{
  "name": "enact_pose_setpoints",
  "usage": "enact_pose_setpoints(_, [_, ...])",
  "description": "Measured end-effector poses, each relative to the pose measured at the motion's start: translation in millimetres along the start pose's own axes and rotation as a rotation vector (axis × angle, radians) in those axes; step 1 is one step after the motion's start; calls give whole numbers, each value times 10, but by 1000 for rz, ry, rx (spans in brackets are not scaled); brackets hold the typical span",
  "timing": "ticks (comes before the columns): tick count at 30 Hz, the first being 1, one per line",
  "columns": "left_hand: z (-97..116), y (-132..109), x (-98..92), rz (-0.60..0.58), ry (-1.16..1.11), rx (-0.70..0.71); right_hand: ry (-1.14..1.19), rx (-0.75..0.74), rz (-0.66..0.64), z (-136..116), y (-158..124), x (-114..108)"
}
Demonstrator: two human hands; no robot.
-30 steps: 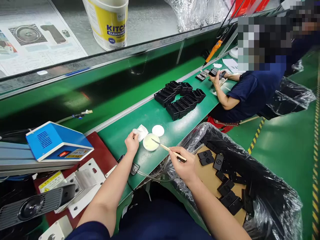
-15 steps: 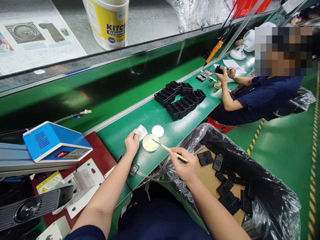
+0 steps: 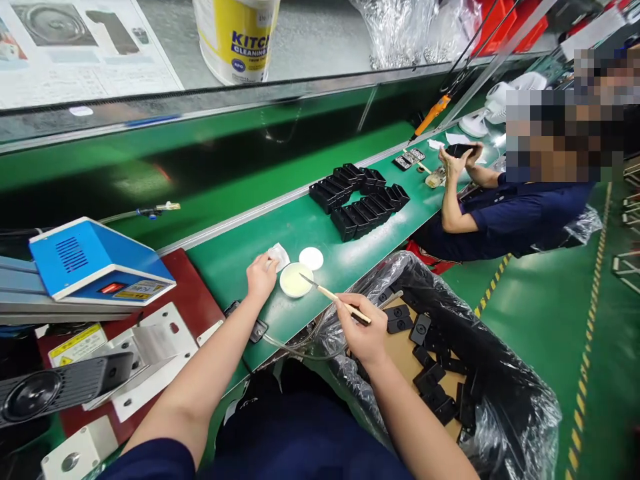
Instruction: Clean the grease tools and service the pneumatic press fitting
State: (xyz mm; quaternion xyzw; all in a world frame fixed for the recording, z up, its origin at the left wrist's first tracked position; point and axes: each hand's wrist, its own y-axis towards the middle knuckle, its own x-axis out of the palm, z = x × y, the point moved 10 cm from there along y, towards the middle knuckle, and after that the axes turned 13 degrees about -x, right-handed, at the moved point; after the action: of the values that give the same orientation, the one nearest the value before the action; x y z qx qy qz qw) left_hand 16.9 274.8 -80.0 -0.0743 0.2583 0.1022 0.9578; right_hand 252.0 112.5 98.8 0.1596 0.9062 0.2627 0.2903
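My right hand [image 3: 363, 327] is closed around the pale, black-ended handle of a slim paintbrush [image 3: 327, 293]. Its dark, narrow tip reaches over a round white dish [image 3: 283, 288] of pale yellow substance; whether the tip touches the contents is hard to tell. Left of the dish, my left hand [image 3: 261, 277] pinches a folded white cloth [image 3: 280, 255] on the green bench. A white round lid [image 3: 311, 258] lies just behind the dish.
Rows of black housings [image 3: 360, 217] stand farther along the bench. A plastic-lined box [image 3: 500, 360] of black parts is at right. A blue-and-white machine [image 3: 100, 260] stands left. A co-worker [image 3: 505, 227] handles a black part; an orange screwdriver [image 3: 431, 119] hangs nearby.
The view has shifted slightly. My hands keep nearly the same places by the dish, cloth and brush still held. The co-worker has turned and raised the black part.
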Motion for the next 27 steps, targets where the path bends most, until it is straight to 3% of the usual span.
enact_pose_setpoints(10, [-43, 134, -71, -46, -369, -156, 14, 8, 18, -26, 2, -51])
enact_pose_setpoints(17, [-89, 196, -209, -169, -728, -214, 16, 16, 14, 29, -19, -13])
enact_pose_setpoints(21, [-137, 193, -193, -272, -932, -304, 16, -3, 3, 33, -17, 22])
enact_pose_setpoints(27, [-180, 234, -174, -283, -926, -346, 25, -13, -4, 30, 13, 41])
